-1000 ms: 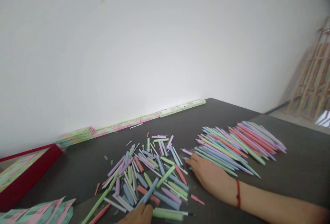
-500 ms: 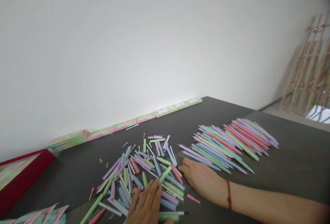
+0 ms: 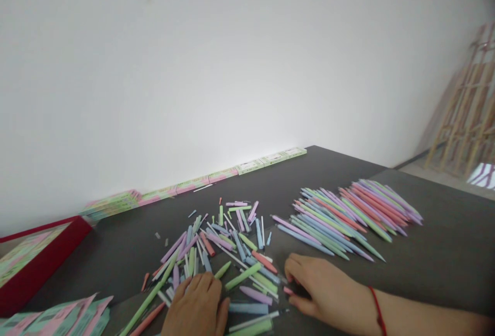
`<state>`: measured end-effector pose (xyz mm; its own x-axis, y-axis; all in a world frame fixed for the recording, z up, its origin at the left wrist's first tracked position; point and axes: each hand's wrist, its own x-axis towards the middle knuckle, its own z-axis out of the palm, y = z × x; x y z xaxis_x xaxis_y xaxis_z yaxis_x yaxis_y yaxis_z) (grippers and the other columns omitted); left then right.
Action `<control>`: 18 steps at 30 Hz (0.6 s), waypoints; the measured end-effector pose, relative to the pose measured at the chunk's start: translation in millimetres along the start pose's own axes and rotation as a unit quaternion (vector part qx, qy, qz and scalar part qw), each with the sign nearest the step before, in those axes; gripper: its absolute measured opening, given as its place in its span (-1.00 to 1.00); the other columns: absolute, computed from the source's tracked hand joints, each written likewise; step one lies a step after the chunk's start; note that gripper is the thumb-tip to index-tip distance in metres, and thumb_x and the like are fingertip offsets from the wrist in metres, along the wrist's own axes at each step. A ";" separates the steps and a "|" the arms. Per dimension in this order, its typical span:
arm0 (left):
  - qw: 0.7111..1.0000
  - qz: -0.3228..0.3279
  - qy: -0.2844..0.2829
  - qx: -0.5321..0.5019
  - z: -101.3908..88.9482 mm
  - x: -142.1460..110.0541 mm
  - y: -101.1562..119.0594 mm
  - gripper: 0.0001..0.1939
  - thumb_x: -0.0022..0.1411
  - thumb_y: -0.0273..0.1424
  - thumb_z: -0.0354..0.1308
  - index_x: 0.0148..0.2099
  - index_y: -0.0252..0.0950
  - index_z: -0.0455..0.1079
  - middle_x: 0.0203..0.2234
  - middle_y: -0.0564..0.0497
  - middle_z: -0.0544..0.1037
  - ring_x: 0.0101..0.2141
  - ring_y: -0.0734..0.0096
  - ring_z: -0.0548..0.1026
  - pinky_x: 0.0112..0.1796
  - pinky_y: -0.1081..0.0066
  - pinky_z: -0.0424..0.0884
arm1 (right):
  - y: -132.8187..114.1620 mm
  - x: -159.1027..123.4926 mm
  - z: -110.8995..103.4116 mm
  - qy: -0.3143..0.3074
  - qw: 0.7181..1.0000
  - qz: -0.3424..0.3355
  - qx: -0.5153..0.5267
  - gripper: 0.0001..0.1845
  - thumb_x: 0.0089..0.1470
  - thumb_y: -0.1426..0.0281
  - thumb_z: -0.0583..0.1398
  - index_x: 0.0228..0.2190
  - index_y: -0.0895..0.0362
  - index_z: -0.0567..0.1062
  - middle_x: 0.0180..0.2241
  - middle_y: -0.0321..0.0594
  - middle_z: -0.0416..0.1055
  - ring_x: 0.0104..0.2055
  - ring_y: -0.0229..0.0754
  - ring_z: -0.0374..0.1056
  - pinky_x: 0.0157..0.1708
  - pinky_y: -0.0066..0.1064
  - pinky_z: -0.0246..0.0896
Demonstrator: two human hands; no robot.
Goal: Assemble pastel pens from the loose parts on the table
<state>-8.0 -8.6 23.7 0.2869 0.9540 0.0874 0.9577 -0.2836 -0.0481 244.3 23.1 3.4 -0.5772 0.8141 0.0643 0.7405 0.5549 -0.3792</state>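
Loose pen parts in pastel colours lie in a jumbled pile: coloured barrels (image 3: 244, 276), white refills (image 3: 253, 320) and small end pieces. Over the near left part of this pile rests my left hand (image 3: 195, 305), its fingers bent down and its thumb at the right. The fingertips are hidden, so what they hold cannot be seen. Just right of the pile is my right hand (image 3: 319, 287), thumb and fingers curved apart around a small pink piece (image 3: 288, 290). Beyond it, whole pens (image 3: 328, 222) lie side by side in a slanting row.
Flat printed packs (image 3: 189, 184) line the wall side of the dark table (image 3: 325, 171). A red box (image 3: 46, 264) with similar packs is at the left edge. Pink and green wrappers (image 3: 65, 318) lie near me at left. Wooden racks (image 3: 469, 98) stand at the far right.
A blue pen has joined the row of pens. My right hand has moved nearer me to the pink piece. My left hand lay flat over the pile, then shifted left with bent fingers.
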 end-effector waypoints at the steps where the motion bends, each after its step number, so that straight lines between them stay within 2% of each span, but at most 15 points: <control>1: 1.000 0.015 0.024 0.000 3.9 -0.6 -1.0 -0.80 0.18 -0.47 -0.04 -0.26 -0.27 0.42 -0.27 -0.09 0.55 -0.19 0.14 0.48 -0.13 0.10 0.33 | -1.6 -1.4 3.7 -0.002 1.000 -0.003 -0.011 -0.93 -0.05 0.43 0.15 -0.41 0.13 0.34 -0.36 -0.25 0.39 -0.38 -0.19 0.28 -0.43 -0.42 0.00; 4: 0.990 0.104 0.091 0.006 22.9 -1.0 -4.1 -0.69 0.14 -0.47 0.02 -0.04 -0.26 0.34 -0.06 -0.09 0.50 -0.08 0.19 0.45 -0.10 0.21 0.35 | -6.0 1.4 10.1 -0.004 1.000 -0.013 -0.026 -0.92 -0.05 0.50 0.08 -0.42 0.15 0.35 -0.37 -0.20 0.39 -0.40 -0.18 0.27 -0.44 -0.40 -0.01; 6: 0.983 0.157 0.094 -0.004 35.5 0.0 -5.2 -0.56 0.09 -0.49 0.05 0.06 -0.24 0.26 -0.01 -0.03 0.49 -0.06 0.24 0.45 -0.08 0.25 0.36 | -7.5 7.9 8.2 0.009 1.000 -0.018 0.015 -0.95 -0.08 0.50 0.10 -0.45 0.15 0.35 -0.41 -0.22 0.38 -0.44 -0.22 0.24 -0.45 -0.40 -0.02; 8: 0.983 0.166 0.074 -0.039 42.4 1.2 -4.7 -0.54 0.09 -0.49 0.06 0.08 -0.19 0.23 -0.05 0.04 0.52 -0.09 0.28 0.48 -0.05 0.25 0.35 | -8.1 16.8 2.6 0.006 0.991 -0.011 0.134 -0.97 -0.09 0.48 0.12 -0.51 0.15 0.32 -0.50 -0.29 0.33 -0.49 -0.27 0.19 -0.46 -0.43 -0.01; 9: 0.984 0.158 0.061 -0.062 42.9 1.7 -3.9 -0.56 0.11 -0.49 0.05 0.06 -0.16 0.25 -0.08 0.07 0.53 -0.10 0.29 0.49 -0.04 0.24 0.34 | -8.5 21.8 -0.5 -0.015 0.975 0.004 0.224 -0.92 -0.07 0.45 0.13 -0.54 0.15 0.30 -0.54 -0.33 0.29 -0.52 -0.30 0.16 -0.48 -0.45 0.00; 10: 0.984 0.147 0.050 -0.084 41.7 2.0 -2.7 -0.61 0.12 -0.48 0.05 0.03 -0.13 0.28 -0.10 0.08 0.54 -0.11 0.29 0.49 -0.04 0.22 0.34 | -9.2 26.8 -3.3 -0.045 0.943 0.025 0.327 -0.88 -0.04 0.42 0.13 -0.56 0.15 0.29 -0.58 -0.36 0.24 -0.56 -0.34 0.12 -0.51 -0.48 0.01; 11: 0.985 0.134 0.041 -0.104 39.0 2.1 -1.4 -0.65 0.13 -0.48 0.04 -0.01 -0.12 0.31 -0.12 0.09 0.55 -0.11 0.28 0.48 -0.04 0.21 0.34 | -10.3 31.7 -5.6 -0.083 0.896 0.051 0.433 -0.84 -0.02 0.38 0.13 -0.56 0.15 0.28 -0.60 -0.38 0.21 -0.59 -0.37 0.09 -0.55 -0.50 0.01; 14: 0.984 0.082 0.030 -0.158 26.8 1.6 2.5 -0.74 0.16 -0.51 -0.01 -0.12 -0.16 0.35 -0.18 0.01 0.55 -0.15 0.23 0.48 -0.12 0.23 0.37 | -15.7 42.8 -7.5 -0.175 0.720 0.109 0.663 -0.81 -0.02 0.33 0.18 -0.51 0.17 0.29 -0.56 -0.39 0.18 -0.63 -0.44 0.03 -0.67 -0.59 -0.12; 15: 0.981 0.062 0.029 -0.184 22.7 1.4 3.6 -0.76 0.17 -0.51 -0.03 -0.13 -0.19 0.35 -0.20 -0.02 0.54 -0.17 0.24 0.49 -0.15 0.26 0.38 | -18.0 45.0 -6.8 -0.192 0.675 0.117 0.703 -0.81 -0.04 0.34 0.21 -0.49 0.18 0.31 -0.55 -0.38 0.19 -0.63 -0.46 0.02 -0.69 -0.61 -0.17; 16: 0.975 0.043 0.029 -0.216 19.1 1.4 4.6 -0.77 0.19 -0.50 -0.04 -0.12 -0.21 0.33 -0.23 -0.04 0.54 -0.20 0.27 0.49 -0.17 0.29 0.39 | -20.5 46.4 -5.5 -0.208 0.643 0.123 0.727 -0.81 -0.06 0.36 0.23 -0.47 0.19 0.32 -0.54 -0.38 0.19 -0.64 -0.48 0.01 -0.70 -0.62 -0.22; 18: 0.956 0.013 0.022 -0.293 13.8 1.9 6.6 -0.76 0.21 -0.47 -0.06 -0.08 -0.24 0.28 -0.29 -0.03 0.54 -0.26 0.33 0.50 -0.21 0.36 0.39 | -25.3 47.5 -2.4 -0.225 0.609 0.134 0.749 -0.81 -0.07 0.38 0.25 -0.44 0.21 0.33 -0.55 -0.38 0.20 -0.65 -0.50 -0.02 -0.71 -0.63 -0.27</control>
<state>-1.5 -7.3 9.8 0.2989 0.9444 0.1367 0.7935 -0.3256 0.5141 198.9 48.1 18.3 -0.7905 0.5244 -0.3164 -0.1211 -0.6403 -0.7585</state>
